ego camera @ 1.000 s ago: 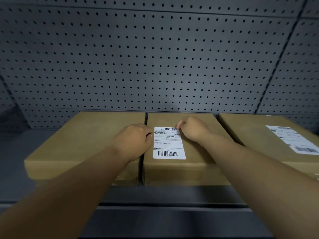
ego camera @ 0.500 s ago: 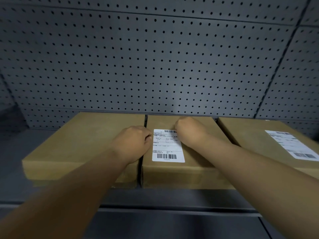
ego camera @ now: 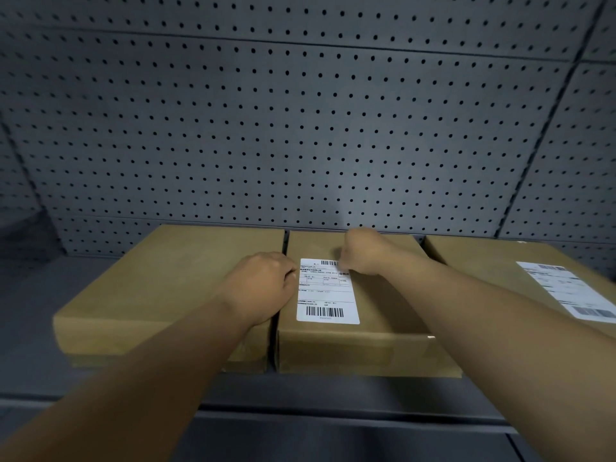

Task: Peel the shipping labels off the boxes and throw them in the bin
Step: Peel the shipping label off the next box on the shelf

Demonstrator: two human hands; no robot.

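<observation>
Boxes: three along the shelf [ego camera: 300, 391] back; left box [ego camera: 173, 281] bare, middle label [ego camera: 328, 293] flat, right hand [ego camera: 365, 251] fingers curled pinching its far corner, left hand [ego camera: 263, 286] curled beside; right label [ego camera: 566, 290] untouched, bin unseen.

Three cardboard boxes: left box [ego camera: 166, 295] at 9 o'clock, middle box [ego camera: 383, 328], right box [ego camera: 483, 261] at 3 o'clock. Two shipping labels: middle label [ego camera: 328, 295], right label [ego camera: 566, 288]. Two hands.
</observation>
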